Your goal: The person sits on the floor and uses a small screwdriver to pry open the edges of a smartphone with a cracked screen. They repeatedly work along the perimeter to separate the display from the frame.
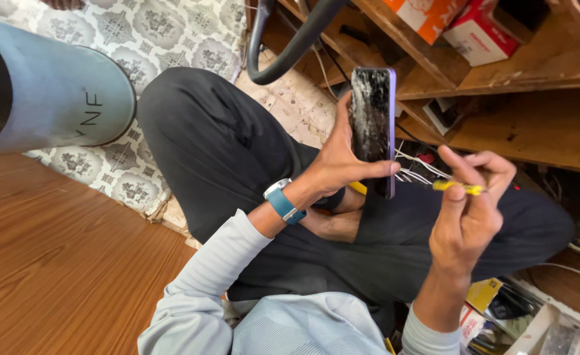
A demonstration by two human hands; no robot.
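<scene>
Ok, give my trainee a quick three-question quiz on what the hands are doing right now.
1. True or false: the phone has a cracked screen.
2. Which hand holds the phone: A left, B right?
3. What colour is the tool pinched in the right hand?

Key: 1 true. 2 A, the left hand, upright by its edges. 3 yellow.

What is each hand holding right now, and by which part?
The left hand holds the purple-edged smartphone with a cracked screen by its lower long edges. The right hand pinches the thin yellow-handled tool at its handle.
</scene>
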